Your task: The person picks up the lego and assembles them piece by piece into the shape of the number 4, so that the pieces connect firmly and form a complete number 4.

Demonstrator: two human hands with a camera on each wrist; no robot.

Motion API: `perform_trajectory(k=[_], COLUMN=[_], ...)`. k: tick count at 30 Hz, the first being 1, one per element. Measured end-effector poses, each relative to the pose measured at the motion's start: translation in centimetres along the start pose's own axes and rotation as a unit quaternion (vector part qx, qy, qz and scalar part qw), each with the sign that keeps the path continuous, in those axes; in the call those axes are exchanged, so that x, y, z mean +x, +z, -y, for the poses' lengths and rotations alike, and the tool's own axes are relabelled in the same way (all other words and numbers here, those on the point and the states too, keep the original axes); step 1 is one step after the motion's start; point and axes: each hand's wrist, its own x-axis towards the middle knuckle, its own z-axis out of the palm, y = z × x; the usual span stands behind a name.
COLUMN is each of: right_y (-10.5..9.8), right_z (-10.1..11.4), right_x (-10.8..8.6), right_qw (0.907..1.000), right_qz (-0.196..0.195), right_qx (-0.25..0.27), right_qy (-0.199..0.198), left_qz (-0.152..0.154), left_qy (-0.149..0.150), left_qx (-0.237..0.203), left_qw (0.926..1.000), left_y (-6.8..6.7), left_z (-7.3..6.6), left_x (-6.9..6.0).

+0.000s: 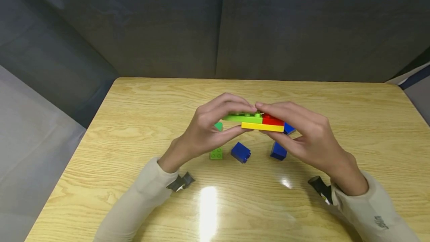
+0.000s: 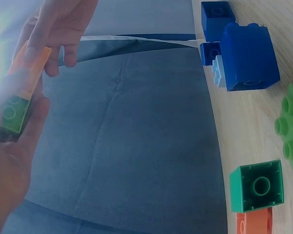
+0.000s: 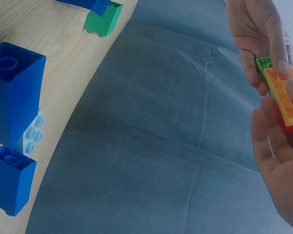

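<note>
Both hands hold one joined piece of toy building bricks above the table. It has a yellow plate (image 1: 262,126) underneath, with a lime green plate (image 1: 246,119) and a red brick (image 1: 273,120) side by side on top. My left hand (image 1: 206,122) pinches the green end, thumb below and fingers above. At the red and yellow end, my right hand (image 1: 307,133) grips the same way, with its thumb under the yellow plate. In the right wrist view the hollow underside of the yellow plate (image 3: 278,95) faces the camera.
Below the hands lie loose bricks: a blue brick (image 1: 240,152), another blue brick (image 1: 278,151), a third blue one (image 1: 289,128), a lime brick (image 1: 216,154) and a green brick (image 2: 257,185). The left wrist view also shows a light blue brick (image 2: 218,72) and an orange brick (image 2: 254,222).
</note>
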Motion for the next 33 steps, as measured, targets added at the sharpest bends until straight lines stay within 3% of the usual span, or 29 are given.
perform_trajectory(k=[11, 20, 33], right_y=[-0.15, 0.13, -0.01], right_z=[0.21, 0.06, 0.01], right_x=[-0.04, -0.07, -0.12], right_qw=[0.9998, 0.9999, 0.9999], right_qz=[-0.006, -0.014, -0.013], right_qx=[-0.020, 0.004, -0.007], right_qy=[0.007, -0.003, 0.000], left_qz=[-0.005, -0.009, 0.010], left_qy=[-0.016, -0.008, -0.024], left_qx=[-0.001, -0.002, -0.011], left_qw=[0.9998, 0.9999, 0.9996], left_y=[-0.35, -0.59, -0.88], left_z=[-0.03, -0.14, -0.36], left_x=[-0.11, -0.19, -0.06])
